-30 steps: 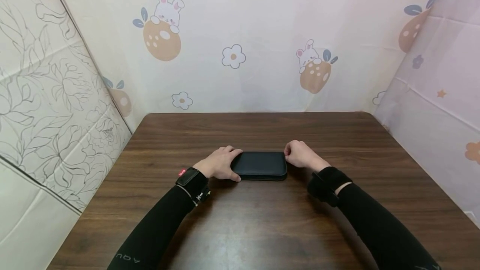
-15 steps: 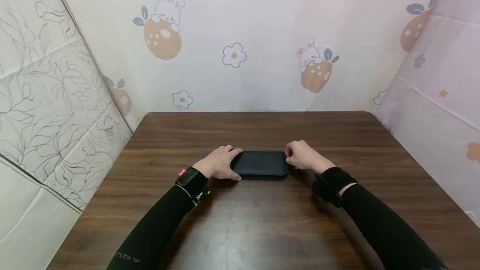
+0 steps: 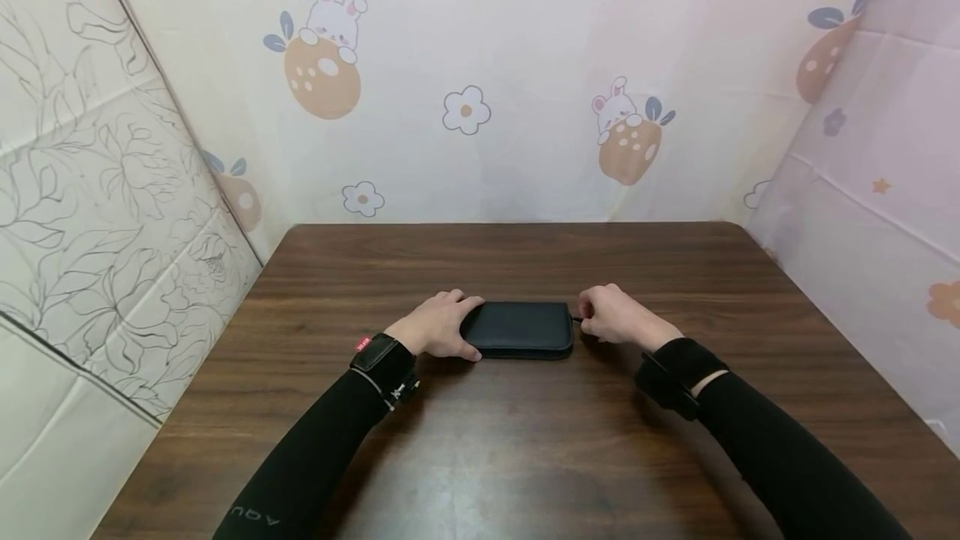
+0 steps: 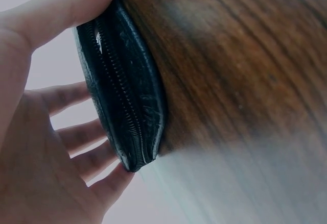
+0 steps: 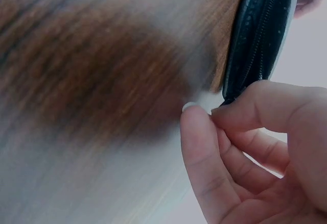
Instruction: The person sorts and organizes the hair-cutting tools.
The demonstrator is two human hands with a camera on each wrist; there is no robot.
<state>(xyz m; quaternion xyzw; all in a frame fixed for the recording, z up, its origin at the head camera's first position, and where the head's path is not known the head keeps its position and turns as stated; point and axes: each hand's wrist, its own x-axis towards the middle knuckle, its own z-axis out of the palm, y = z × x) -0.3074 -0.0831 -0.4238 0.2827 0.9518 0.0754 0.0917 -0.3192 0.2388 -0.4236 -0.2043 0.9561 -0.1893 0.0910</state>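
A black zip-around wallet [image 3: 517, 330] lies flat on the wooden table. My left hand [image 3: 441, 327] grips its left end, thumb on the near edge and fingers at the far side. In the left wrist view, the zip [image 4: 120, 86] runs along the wallet's edge, its toothed rows partly apart with something pale between them. At the wallet's right end, my right hand [image 3: 621, 315] pinches a short dark zipper pull [image 3: 577, 320], mostly hidden by the fingers. The right wrist view shows thumb and index finger [image 5: 200, 147] together just off the wallet's corner.
The brown wood-grain table [image 3: 480, 440] extends around the wallet on all sides. A printed curtain [image 3: 480, 40] hangs behind its far edge, with more patterned sheets on the left and right. Black sleeves and wrist bands cover both forearms.
My right hand has shifted slightly right, away from the wallet's end, and the dark zipper pull now shows in the gap. The left hand and wallet have stayed in place.
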